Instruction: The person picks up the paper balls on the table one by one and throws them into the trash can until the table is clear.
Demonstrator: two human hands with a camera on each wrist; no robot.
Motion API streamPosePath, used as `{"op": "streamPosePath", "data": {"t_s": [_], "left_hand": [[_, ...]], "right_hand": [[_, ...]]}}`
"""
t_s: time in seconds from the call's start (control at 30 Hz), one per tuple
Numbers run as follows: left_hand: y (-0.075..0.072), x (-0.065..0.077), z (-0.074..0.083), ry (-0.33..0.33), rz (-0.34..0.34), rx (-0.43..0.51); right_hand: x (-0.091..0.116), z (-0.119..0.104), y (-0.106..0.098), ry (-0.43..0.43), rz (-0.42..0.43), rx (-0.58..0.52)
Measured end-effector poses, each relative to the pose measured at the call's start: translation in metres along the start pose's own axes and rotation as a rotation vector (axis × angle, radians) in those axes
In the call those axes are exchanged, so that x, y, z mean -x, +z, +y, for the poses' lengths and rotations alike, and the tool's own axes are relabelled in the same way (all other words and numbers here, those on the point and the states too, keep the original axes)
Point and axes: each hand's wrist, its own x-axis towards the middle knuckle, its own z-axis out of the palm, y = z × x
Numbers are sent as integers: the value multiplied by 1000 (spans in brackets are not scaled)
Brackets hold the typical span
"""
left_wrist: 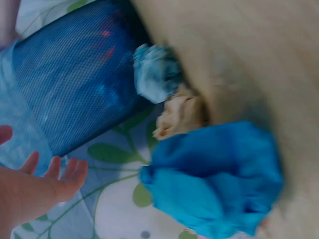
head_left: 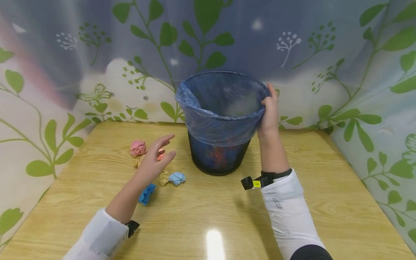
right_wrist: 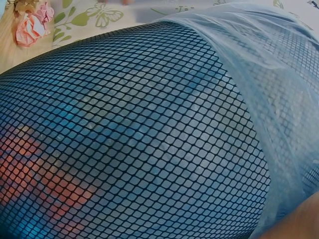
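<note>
A black mesh wastebasket (head_left: 216,159) stands upright on the wooden table, lined with a thin blue plastic bag (head_left: 221,128) folded over its rim. My right hand (head_left: 270,113) grips the rim on the right side. Through the mesh in the right wrist view, red and blue shapes (right_wrist: 65,191) show inside. My left hand (head_left: 155,159) hovers over crumpled paper balls, its fingers spread and holding nothing. Around it lie a pink ball (head_left: 138,148), a tan ball (head_left: 164,178), a light blue ball (head_left: 177,178) and a darker blue ball (head_left: 147,194). The hand partly hides others.
The wooden table (head_left: 195,220) reaches a patterned curtain (head_left: 130,83) with green leaves at the back and both sides. The curtain stands close behind the wastebasket. A bright light reflection shows near the table's front.
</note>
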Motion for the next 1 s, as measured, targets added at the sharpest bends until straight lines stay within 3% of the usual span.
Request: {"op": "streamPosePath", "data": {"t_s": [0.13,0.4,0.5,0.67,1.0], "left_hand": [[6,6,-9,-29,-58,-98],[19,10,-25,-73,-193,-426],[24,11,-27,-45,-259,-568],[33,12,-30,-1,-330,-722],[38,9,-37,61,-370,-898]], "right_hand": [[-1,0,1,-3,-1,5],[-1,-2,3,-3,-17,15],[-1,-2,1,8,-15,30],[0,-2,-2,20,-16,58],[-1,0,-3,17,-6,64]]}}
